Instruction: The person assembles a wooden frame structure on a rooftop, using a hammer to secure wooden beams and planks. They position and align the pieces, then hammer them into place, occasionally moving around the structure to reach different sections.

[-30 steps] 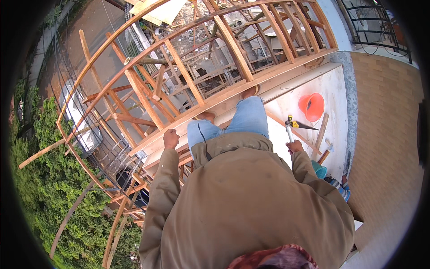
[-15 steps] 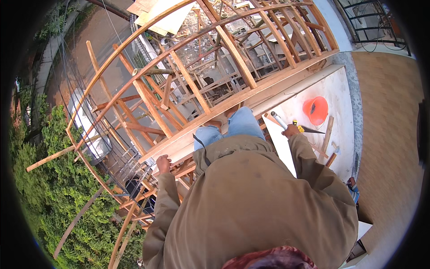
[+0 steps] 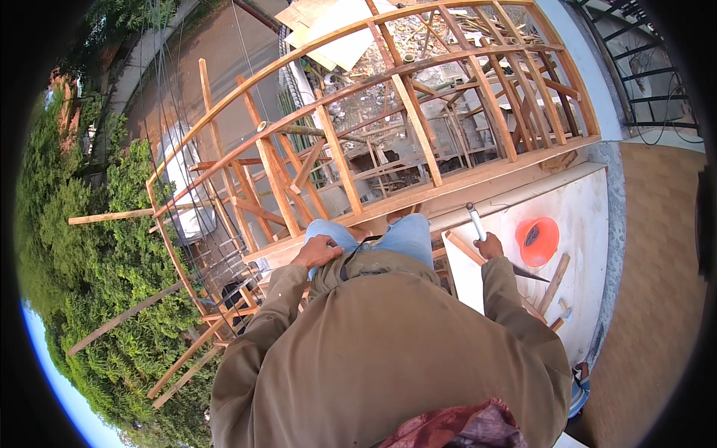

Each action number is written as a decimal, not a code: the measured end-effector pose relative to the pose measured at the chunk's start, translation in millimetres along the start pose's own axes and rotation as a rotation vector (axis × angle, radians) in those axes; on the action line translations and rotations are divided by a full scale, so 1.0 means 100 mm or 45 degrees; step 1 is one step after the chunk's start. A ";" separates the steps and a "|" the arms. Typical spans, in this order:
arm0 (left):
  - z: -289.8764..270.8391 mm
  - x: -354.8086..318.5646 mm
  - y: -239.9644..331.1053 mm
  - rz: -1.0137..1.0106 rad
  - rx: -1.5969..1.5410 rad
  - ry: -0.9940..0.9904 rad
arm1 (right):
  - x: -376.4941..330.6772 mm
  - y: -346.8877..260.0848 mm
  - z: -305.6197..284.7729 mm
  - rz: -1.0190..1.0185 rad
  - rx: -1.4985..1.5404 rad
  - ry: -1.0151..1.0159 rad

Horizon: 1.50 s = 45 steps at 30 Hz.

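Observation:
My right hand [image 3: 489, 246] is closed around a white stick-like tool [image 3: 476, 220] with a dark end, held out over the pale slab. Beside that hand lies a handsaw, its dark blade [image 3: 529, 274] pointing right and its handle hidden. Under the right wrist is a white board [image 3: 464, 278] with a wooden strip along its upper edge. My left hand [image 3: 317, 252] rests at my left thigh by the jacket hem, its fingers loosely bent and apart, holding nothing visible.
A curved wooden frame [image 3: 418, 131] rises ahead, with debris far below it. On the pale slab [image 3: 579, 216] stand an orange bucket [image 3: 539, 254] and a wooden offcut [image 3: 554, 284]. Cables hang at left over trees [image 3: 104, 269]. Another person's striped sleeve [image 3: 579, 394] shows at lower right.
My left hand has left the wooden ledge and come in to my thigh. The right hand keeps the white tool, now tilted more upright. The view has shifted.

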<state>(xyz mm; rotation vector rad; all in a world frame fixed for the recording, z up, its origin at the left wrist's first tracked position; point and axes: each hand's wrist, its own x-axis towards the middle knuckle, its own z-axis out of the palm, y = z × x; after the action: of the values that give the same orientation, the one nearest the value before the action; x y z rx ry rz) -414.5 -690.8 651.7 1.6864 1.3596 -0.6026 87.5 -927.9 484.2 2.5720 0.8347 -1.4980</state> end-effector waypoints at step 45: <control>-1.52 0.29 1.40 0.479 0.735 -0.218 | -0.49 -1.16 0.86 -0.220 1.132 0.164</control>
<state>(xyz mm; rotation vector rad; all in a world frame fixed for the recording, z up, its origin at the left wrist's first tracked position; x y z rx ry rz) -295.9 -550.7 750.8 2.2162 0.7482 -0.9483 -54.6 -876.1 504.0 3.2798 0.4508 -2.1482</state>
